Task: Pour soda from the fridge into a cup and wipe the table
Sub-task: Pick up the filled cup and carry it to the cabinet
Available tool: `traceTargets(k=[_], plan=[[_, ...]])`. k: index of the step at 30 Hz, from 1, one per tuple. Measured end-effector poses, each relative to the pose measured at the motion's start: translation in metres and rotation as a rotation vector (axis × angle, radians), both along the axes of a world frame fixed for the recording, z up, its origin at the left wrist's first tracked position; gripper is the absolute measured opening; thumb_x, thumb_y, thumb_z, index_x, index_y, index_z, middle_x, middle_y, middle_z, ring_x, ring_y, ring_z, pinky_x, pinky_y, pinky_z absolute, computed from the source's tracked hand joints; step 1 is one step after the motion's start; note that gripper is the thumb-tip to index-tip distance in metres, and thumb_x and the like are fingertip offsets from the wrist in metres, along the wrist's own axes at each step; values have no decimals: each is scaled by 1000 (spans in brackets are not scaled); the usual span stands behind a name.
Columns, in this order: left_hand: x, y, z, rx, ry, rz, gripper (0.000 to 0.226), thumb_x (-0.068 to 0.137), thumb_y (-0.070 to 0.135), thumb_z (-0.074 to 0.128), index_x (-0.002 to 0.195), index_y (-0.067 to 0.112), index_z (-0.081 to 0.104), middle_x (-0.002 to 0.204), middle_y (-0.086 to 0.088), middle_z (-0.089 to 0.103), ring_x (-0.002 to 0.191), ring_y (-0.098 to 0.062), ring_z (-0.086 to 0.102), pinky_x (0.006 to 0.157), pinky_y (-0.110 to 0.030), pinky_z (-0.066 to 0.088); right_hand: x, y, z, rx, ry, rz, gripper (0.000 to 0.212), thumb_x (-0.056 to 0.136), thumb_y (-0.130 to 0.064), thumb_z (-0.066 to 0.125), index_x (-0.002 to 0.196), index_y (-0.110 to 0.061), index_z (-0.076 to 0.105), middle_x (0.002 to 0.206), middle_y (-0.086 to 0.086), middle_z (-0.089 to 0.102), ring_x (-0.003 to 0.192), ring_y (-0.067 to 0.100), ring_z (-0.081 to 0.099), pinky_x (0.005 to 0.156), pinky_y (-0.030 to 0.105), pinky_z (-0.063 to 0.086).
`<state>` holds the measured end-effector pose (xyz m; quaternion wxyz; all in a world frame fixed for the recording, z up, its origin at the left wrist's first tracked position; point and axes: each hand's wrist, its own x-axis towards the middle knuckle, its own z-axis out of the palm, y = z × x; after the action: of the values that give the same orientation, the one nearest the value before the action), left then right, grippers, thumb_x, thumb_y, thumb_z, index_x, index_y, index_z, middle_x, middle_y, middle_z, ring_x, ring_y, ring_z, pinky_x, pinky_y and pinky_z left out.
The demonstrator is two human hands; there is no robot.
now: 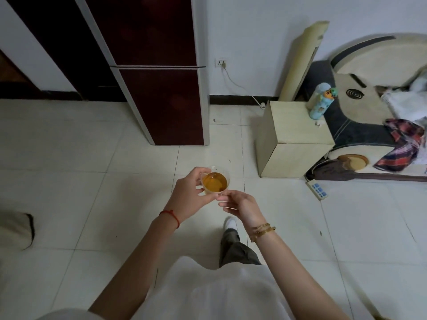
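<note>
White tiled floor (69, 158) underfoot. Dark red fridge (161, 100) upright against the wall, both doors shut. Pale bedside cabinet (293, 135) to the right, carrying a blue bottle (320, 101). Left hand (191, 195), grip curled round a clear cup (216, 182) of amber soda, held above the floor. Right hand (242, 205), grip pinching the cup's near edge.

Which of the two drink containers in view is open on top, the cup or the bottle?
The clear cup of amber soda, held between the left hand and right hand, is open-topped. The blue cartoon bottle on the bedside cabinet is capped.
</note>
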<state>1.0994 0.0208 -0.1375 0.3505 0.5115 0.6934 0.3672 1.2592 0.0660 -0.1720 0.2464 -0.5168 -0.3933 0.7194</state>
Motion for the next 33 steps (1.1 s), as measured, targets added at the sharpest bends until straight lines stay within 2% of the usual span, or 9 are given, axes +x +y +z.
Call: traceTargets(k=[8, 13, 17, 19, 23, 27, 30, 33], plan=[[-3, 158, 11, 12, -26, -4, 61, 72, 19, 85, 124, 22, 54, 121, 7, 61, 113, -7, 58, 87, -9, 49, -1, 159, 15, 24, -3, -26, 38, 102, -9, 31, 91, -10, 68, 96, 16, 70, 83, 21, 63, 80, 27, 54], [-7, 251, 16, 28, -37, -44, 61, 73, 19, 84, 125, 23, 55, 120, 9, 61, 112, -3, 57, 85, -5, 47, -6, 246, 20, 23, -3, -62, 36, 101, -10, 33, 92, -9, 68, 93, 14, 70, 82, 22, 64, 74, 23, 54], [-13, 318, 14, 21, -54, -112, 57, 73, 19, 84, 122, 24, 56, 114, 18, 61, 108, 5, 56, 85, -6, 48, -8, 303, 17, 14, 1, -118, 36, 101, -9, 34, 90, -10, 68, 86, 8, 72, 78, 21, 63, 72, 23, 53], [-14, 353, 9, 17, -60, -150, 57, 72, 19, 84, 122, 24, 56, 113, 17, 62, 108, 2, 58, 82, -3, 46, -8, 330, 14, -3, 6, -163, 35, 100, -8, 35, 89, -11, 68, 82, 5, 73, 77, 21, 63, 72, 25, 52], [-16, 425, -5, -12, -75, -255, 58, 71, 17, 85, 119, 27, 55, 113, 12, 63, 110, -4, 59, 82, -2, 45, -8, 383, 5, -15, 6, -282, 33, 99, -6, 37, 88, -10, 68, 85, 9, 71, 76, 22, 63, 72, 26, 51], [-17, 506, -16, -32, -83, -402, 60, 70, 16, 85, 118, 30, 53, 119, 11, 61, 116, -7, 58, 94, -18, 50, -8, 438, -6, -12, -9, -412, 32, 99, -8, 39, 89, -10, 69, 81, 5, 73, 77, 22, 65, 74, 28, 53], [-19, 569, -14, -42, -67, -538, 60, 69, 18, 85, 118, 30, 52, 117, 12, 60, 116, -6, 56, 89, -13, 50, -16, 483, -7, -21, -23, -541, 33, 100, -9, 38, 88, -12, 69, 79, 3, 73, 76, 20, 66, 74, 28, 53], [-19, 632, -7, -49, -56, -672, 59, 70, 20, 84, 119, 29, 52, 116, 13, 60, 110, 0, 57, 82, -6, 48, -26, 526, -5, -43, -6, -688, 30, 100, -10, 39, 91, -10, 68, 85, 7, 73, 78, 21, 67, 82, 35, 54]])
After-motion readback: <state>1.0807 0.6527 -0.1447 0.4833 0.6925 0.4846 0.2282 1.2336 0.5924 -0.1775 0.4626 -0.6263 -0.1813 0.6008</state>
